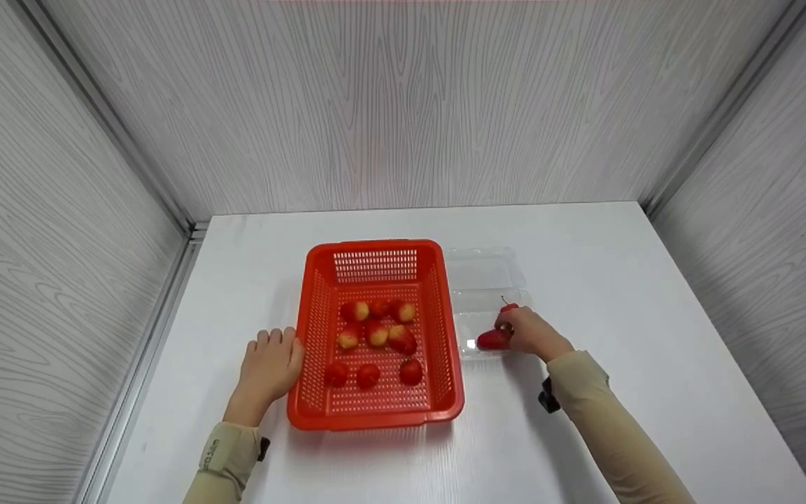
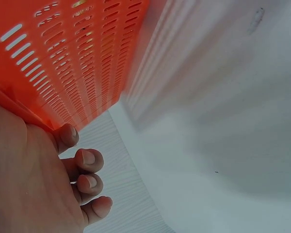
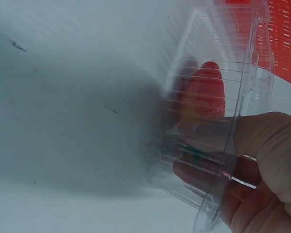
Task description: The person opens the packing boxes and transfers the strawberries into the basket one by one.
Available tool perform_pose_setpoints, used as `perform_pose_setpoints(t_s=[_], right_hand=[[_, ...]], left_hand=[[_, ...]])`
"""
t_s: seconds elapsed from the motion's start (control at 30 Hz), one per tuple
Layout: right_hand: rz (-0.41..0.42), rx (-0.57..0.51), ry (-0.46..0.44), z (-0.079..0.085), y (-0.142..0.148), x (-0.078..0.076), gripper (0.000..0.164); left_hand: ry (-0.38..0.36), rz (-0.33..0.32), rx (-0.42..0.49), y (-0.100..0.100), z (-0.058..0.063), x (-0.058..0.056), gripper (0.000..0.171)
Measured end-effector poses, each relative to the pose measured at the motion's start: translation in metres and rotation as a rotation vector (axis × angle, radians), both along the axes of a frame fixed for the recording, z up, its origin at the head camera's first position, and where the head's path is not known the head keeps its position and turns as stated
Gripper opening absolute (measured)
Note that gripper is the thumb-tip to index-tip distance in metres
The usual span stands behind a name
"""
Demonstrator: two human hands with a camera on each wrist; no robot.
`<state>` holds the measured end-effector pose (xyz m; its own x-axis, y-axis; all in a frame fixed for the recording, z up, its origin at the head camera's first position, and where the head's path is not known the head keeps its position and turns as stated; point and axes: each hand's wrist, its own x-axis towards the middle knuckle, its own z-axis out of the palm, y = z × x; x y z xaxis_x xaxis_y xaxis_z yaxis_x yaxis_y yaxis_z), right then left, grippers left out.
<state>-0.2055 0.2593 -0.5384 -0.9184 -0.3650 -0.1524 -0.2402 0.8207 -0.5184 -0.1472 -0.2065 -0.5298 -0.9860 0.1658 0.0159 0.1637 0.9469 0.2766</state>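
Observation:
My right hand reaches into a clear plastic box on the right. Its thumb and fingers close around the green end of a long red fruit, whose body lies low in the box. The right wrist view shows this fruit through the ribbed side, yellowish near the thumb. Another small red fruit with a stem lies just beyond the fingers, partly hidden. My left hand rests against the left side of a red basket, fingers loosely bent and holding nothing.
Inside the basket lie several red-and-yellow fruits and several small red ones. The box's clear lid is folded back behind it. White table surrounds both, with pale wood-grain panels on three sides.

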Motion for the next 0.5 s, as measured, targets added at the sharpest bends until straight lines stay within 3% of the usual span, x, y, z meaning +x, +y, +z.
perform_pose_setpoints(t_s=[0.17,0.3,0.5], right_hand=[[-0.020,-0.084,-0.044,-0.007,-0.004,-0.003,0.031],[0.002,-0.118,-0.025,-0.012,-0.007,-0.003,0.029],[-0.046,-0.138,-0.048,-0.016,-0.012,-0.002,0.029]], left_hand=[[0.001,0.005,0.002,0.000,0.000,0.000,0.026],[0.007,0.006,0.001,0.001,-0.001,0.000,0.025],[0.011,0.009,-0.001,0.002,-0.001,-0.001,0.024]])
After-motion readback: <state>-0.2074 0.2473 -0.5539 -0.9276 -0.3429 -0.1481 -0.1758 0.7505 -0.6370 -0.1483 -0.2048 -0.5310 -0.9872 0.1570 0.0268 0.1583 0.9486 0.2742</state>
